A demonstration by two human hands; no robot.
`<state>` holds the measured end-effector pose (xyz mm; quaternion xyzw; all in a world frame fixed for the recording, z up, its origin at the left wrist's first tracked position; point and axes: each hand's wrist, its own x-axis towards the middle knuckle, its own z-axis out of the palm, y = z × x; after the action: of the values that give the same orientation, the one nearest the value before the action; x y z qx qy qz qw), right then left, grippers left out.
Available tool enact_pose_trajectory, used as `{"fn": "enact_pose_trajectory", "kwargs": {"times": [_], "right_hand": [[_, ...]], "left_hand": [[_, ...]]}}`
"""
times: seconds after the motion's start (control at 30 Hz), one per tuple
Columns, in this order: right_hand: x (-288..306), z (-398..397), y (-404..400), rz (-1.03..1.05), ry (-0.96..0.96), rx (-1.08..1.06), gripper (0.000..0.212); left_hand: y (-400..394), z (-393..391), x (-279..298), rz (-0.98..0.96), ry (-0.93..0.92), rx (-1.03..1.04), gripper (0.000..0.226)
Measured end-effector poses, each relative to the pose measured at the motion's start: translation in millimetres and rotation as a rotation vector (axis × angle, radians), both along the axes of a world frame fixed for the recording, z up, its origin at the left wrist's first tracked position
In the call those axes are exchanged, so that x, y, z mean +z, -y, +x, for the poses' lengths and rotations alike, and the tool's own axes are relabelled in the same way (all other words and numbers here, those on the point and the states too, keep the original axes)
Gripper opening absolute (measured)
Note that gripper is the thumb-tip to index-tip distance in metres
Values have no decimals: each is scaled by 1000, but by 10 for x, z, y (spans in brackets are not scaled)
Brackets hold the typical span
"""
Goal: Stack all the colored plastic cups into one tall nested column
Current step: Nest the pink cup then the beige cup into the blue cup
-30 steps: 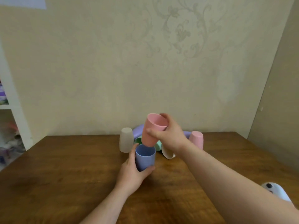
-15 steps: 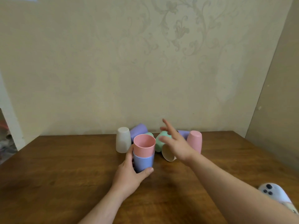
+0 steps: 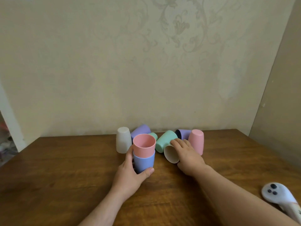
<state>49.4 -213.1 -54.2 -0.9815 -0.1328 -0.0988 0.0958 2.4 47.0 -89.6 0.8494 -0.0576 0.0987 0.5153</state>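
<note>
No writing is legible on any cup. Your left hand (image 3: pixel 130 175) wraps the blue cup (image 3: pixel 144 163), upright on the table (image 3: pixel 65 176), with a pink cup (image 3: pixel 143 145) nested inside. Your right hand (image 3: pixel 187 154) lies curled over the cream cup (image 3: pixel 170 154), which lies on its side, empty.

Right hand (image 3: pixel 187 154) now on cream cup (image 3: pixel 170 154)

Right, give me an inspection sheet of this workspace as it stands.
Surface: wooden table, bare in front.
Job's things: pink cup nested in blue cup; loose white, purple, green, cream and pink cups behind, some lying down.
Clutter: white controller at right edge.
Grippers: left hand grips the blue cup; right hand on the lying cream cup.
Cables: nothing seen.
Surroundings: patterned wall.
</note>
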Motion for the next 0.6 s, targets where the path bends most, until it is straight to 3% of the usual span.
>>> {"fn": "enact_pose_trajectory", "kwargs": {"times": [0.17,0.27,0.37,0.5,0.6], "right_hand": [[40,-50,-14,214,-32,-73,77],[68,-113,8,601,-38,-177,54],[58,-152,57,882,-106,-221,51],[-11,-160,77,979,-149,-214,59],[-21,-170,43,1007,-125,-209,68]], "left_hand": [[-5,15,7,-21,-18,-19,121],[2,4,19,-104,-1,-33,123],[16,28,67,-169,15,-52,125],[107,60,213,-164,98,-63,127],[285,109,349,-301,79,-9,115]]}}
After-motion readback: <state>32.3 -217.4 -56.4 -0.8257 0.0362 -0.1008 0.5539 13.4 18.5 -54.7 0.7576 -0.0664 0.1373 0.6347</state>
